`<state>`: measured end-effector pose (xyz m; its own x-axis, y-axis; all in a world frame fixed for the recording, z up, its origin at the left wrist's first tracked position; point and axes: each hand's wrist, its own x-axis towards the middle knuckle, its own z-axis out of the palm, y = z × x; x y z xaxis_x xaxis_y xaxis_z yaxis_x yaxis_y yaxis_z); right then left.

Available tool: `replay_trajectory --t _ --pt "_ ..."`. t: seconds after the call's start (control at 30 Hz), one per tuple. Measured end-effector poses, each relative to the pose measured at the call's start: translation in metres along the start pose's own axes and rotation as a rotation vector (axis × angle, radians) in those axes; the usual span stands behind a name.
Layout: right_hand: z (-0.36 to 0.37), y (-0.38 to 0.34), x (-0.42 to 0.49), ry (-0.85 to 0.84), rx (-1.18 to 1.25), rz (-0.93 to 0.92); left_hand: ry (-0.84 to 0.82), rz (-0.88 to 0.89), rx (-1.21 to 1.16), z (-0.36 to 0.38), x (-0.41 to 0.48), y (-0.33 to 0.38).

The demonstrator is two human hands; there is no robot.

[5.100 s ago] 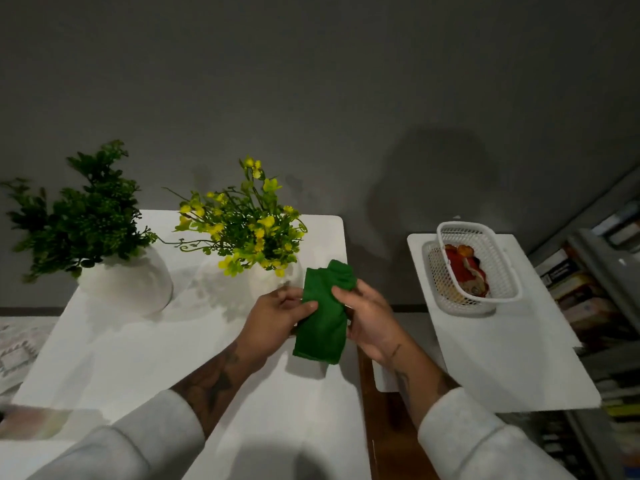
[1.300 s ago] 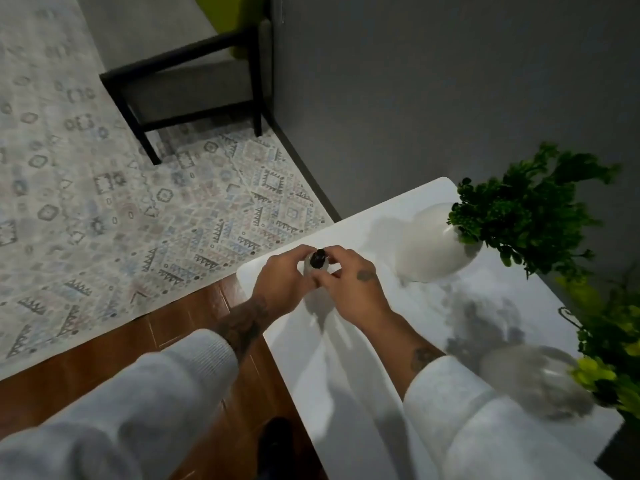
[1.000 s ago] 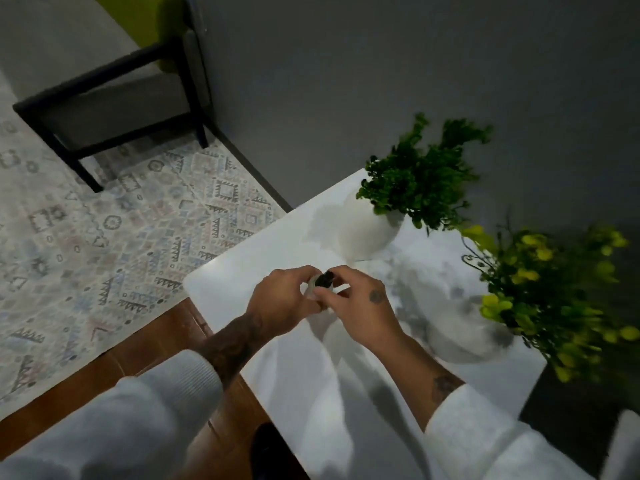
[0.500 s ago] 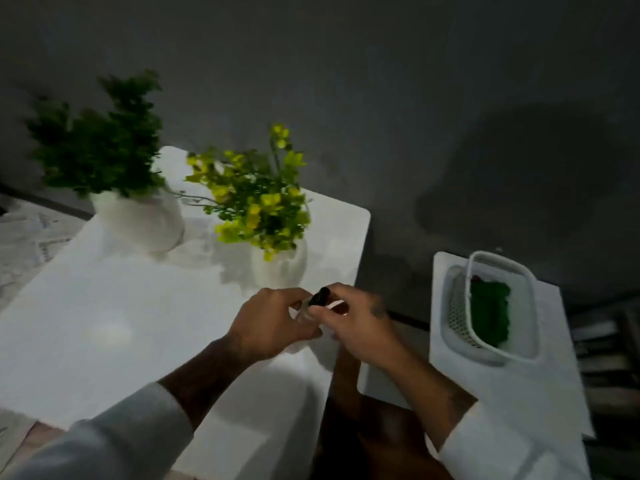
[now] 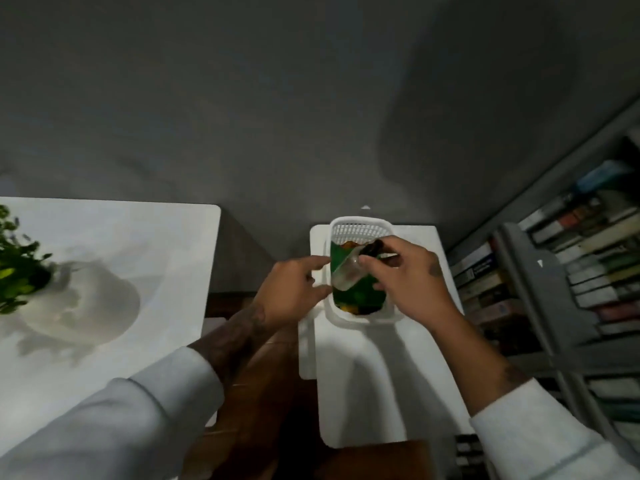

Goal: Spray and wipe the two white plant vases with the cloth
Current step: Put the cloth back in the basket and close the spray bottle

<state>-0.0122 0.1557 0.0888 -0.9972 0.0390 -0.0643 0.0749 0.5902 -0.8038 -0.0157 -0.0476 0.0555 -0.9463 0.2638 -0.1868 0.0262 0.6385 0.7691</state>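
One white vase sits at nine o'clock on the left table. The left hand has let go and hovers with loose fingers at nine o'clock of the basket. The right hand now grips the spray bottle over the green cloth lying inside, so the cleaning is probably done and the tools are being put away.

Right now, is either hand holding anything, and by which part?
The right hand pinches a small clear spray bottle near its black top, over the white basket. The left hand holds nothing.
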Motion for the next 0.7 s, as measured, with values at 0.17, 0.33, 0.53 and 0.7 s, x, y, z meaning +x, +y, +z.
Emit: replay_trajectory --t 0.17,0.33,0.53,0.7 --pt "-0.005 0.048 0.007 -0.005 -0.09 0.044 -0.132 -0.273 -0.226 0.037 0.014 -0.009" --pt "0.025 0.069 0.0 -0.108 -0.175 -0.019 -0.033 -0.374 -0.398 0.054 0.016 -0.01" --pt "0.052 0.074 -0.006 -0.136 -0.305 -0.185 0.003 -0.411 -0.395 0.062 0.017 -0.016" --pt "0.06 0.073 -0.011 -0.178 -0.306 -0.112 -0.06 -0.355 -0.323 0.057 0.014 -0.022"
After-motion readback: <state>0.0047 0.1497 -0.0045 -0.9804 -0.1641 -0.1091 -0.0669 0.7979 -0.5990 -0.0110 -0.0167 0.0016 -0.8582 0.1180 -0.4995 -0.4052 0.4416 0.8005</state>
